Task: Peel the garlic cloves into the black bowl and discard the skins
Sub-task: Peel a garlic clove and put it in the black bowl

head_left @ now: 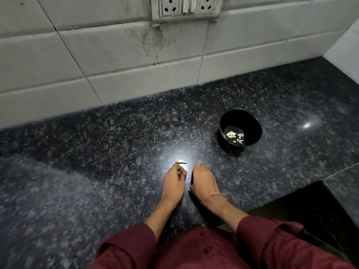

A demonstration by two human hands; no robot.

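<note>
On the dark speckled granite counter [97, 152], in the head view, my two hands rest close together near the front edge, side by side and not touching.

My left hand [173, 181] has its fingers curled, with thumb and forefinger drawn together at the tip. A bright glare on the stone washes out that spot, so I cannot tell whether anything is pinched there. Just beyond those fingertips a small pale piece of garlic [179, 161] lies on the counter; whether it is a clove or loose skin is unclear.

My right hand [203, 181] shows its back, with the fingers curled under and hidden, so I cannot tell if it holds anything. A thin orange thread [212, 196] circles its wrist.

The black bowl [250, 123] stands upright farther back and to the right, well apart from both hands. Several pale peeled cloves [231, 134] lie in its bottom.

My maroon sleeves [268, 239] fill the lower edge. Behind the counter is a white tiled wall [97, 45] with a stained socket panel [186, 6] at the top.
</note>
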